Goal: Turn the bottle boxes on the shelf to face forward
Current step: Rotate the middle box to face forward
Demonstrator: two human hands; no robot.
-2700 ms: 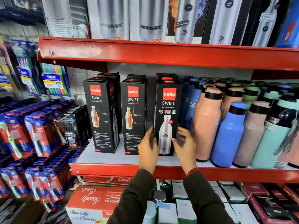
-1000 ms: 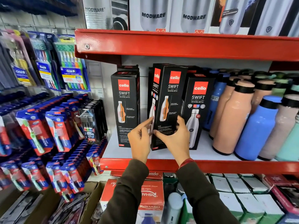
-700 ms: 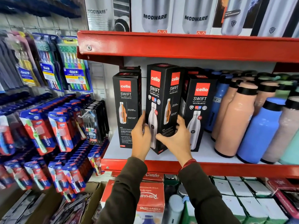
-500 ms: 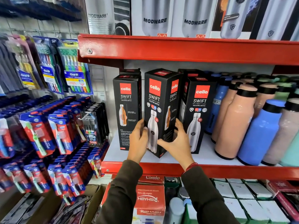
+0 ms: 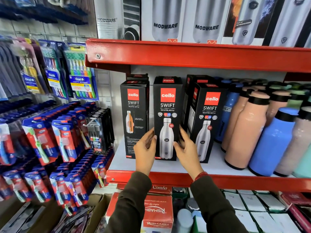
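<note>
Three black Cello Swift bottle boxes stand in a front row on the white shelf (image 5: 168, 166) with its red edge. The middle box (image 5: 167, 105) shows its silver-bottle front face squarely forward. My left hand (image 5: 146, 149) grips its lower left edge and my right hand (image 5: 186, 148) grips its lower right edge. The left box (image 5: 133, 105) shows a side panel with an orange bottle. The right box (image 5: 209, 111) shows its silver-bottle front. More black boxes stand behind them, mostly hidden.
Loose bottles crowd the shelf to the right, peach (image 5: 246, 130) and blue (image 5: 272, 145) nearest. Toothbrush packs (image 5: 64, 140) hang at left. Modware boxes (image 5: 165, 19) fill the shelf above. Red cartons (image 5: 158, 214) and white boxes sit below.
The middle box, lifted and turned corner-on a moment ago, has rotated to show its silver-bottle face forward and now sits lower on the shelf. Both hands stayed on it.
</note>
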